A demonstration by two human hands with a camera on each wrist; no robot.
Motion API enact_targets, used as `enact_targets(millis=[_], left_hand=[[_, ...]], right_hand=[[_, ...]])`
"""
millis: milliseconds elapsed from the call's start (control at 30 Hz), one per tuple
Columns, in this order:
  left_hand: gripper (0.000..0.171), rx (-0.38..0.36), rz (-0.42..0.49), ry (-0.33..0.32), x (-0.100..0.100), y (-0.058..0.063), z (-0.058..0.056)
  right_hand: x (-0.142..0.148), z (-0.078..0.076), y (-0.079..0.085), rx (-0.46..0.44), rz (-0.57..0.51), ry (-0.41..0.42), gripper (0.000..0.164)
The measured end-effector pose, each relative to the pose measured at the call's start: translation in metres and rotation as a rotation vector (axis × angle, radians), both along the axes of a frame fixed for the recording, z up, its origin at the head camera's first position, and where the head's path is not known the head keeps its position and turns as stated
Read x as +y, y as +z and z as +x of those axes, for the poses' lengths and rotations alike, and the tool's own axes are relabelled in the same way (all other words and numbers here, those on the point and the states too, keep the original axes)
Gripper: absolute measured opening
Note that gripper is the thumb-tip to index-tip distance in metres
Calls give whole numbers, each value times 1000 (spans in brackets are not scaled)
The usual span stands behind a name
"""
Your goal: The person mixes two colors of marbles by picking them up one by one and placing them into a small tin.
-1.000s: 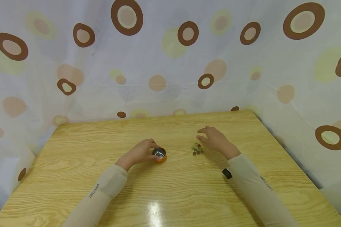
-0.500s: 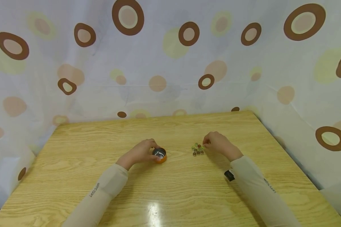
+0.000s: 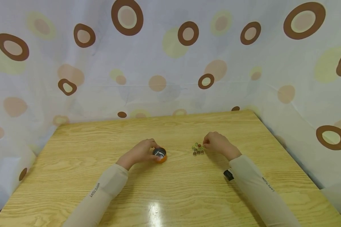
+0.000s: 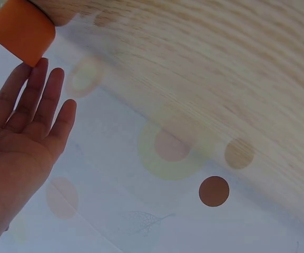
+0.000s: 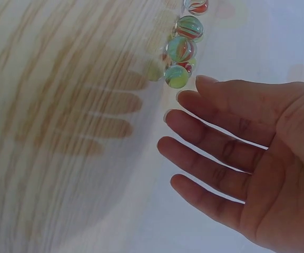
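Many brown rings and pale spots are printed on the white sheet (image 3: 147, 56), seen behind the desk and along its sides. Light wood grain is shown across the desk (image 3: 176, 192); a bright glare is thrown on its near part. Two pale sleeves, the left sleeve (image 3: 102, 192) and the right sleeve (image 3: 255, 186), are stretched in over it, both marked with dark lettering.

Hands: by the left hand (image 3: 139, 153), the cup is pinched, thumb at the near rim, fingers at the far side; in the left wrist view the fingers are held nearly straight. By the right hand (image 3: 217, 145) nothing can be seen gripped: fingers extended, slightly parted, thumb laid close to the forefinger. Whether a marble is touched cannot be told.

Cup (image 3: 162, 154): orange outside, metallic inside, placed upright on the desk, left of the marbles and well apart from them. Black piece (image 3: 228, 175): seen just beside the right cuff; its nature cannot be made out.

Marbles (image 3: 198, 152): clustered on the desk between the hands, just beside the right fingertips. Clear glass, shot through with red and green swirls.
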State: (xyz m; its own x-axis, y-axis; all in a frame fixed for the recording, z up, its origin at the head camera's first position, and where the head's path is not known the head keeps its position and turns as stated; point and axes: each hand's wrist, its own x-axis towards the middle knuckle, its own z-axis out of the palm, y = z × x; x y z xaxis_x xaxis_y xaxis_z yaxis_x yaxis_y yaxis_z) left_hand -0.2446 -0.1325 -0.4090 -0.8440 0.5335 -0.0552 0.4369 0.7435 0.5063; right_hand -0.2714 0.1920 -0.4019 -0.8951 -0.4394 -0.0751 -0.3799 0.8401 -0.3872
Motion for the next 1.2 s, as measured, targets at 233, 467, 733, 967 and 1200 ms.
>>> enact_targets(millis=[233,467,733,967,1200], left_hand=[[47,3,3,0,1,2,2],[46,18,-10,-7,0,1,1],[45,14,-8,1,0,0,1],[45,11,-12,13,1,0,2],[45,3,-4,21,0,-1,2]], right_hand=[[-1,-2,-2,-17,18,-21,14],[-3,-2,-2,-24,9,-18,14],[-4,-2,-2,-9,23,-26,11],[-4,0,0,-16,26,-35,9],[-5,0,-1,-20,46,-31,11]])
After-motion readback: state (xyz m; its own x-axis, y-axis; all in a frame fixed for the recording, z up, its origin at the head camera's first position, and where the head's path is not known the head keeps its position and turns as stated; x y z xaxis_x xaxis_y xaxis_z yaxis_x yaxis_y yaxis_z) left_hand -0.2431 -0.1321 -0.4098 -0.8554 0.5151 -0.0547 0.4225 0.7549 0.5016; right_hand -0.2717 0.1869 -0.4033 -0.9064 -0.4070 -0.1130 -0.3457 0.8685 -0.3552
